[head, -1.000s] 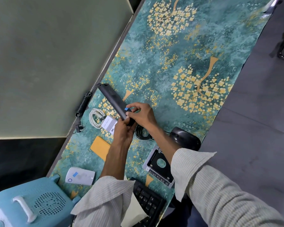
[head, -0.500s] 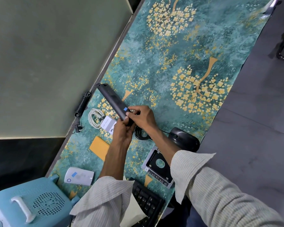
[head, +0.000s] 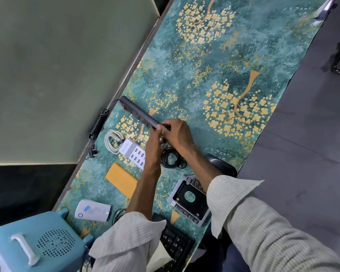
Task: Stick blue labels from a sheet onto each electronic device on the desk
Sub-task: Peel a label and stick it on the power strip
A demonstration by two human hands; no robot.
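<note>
Both hands closed on the near end of the black power strip [head: 139, 114]: right hand [head: 177, 134] wrapped over the top, left hand [head: 154, 146] clasping from below, far end with its red switch down near the desk's back edge. Rolled since half a second ago, so that the socket face and switch now show and the blue label seen on it then is out of sight. Spread under everything, a teal desk mat [head: 243, 65] with gold blossom trees. At the lower left corner, a pale blue speaker-like box [head: 47, 244] with a white handle. Black keyboard [head: 175, 244] between the sleeves; silver drive caddy [head: 190, 201] beside the right forearm, print on it too small to read. Orange flat pack [head: 120, 179] left of the left forearm. White multi-port charger [head: 133, 152] just beyond it, grey lettering that looks like "USB charger". White router-like device [head: 92, 211] near the box, already carrying a blue label [head: 86, 208]. Sheet of labels not visible.
</note>
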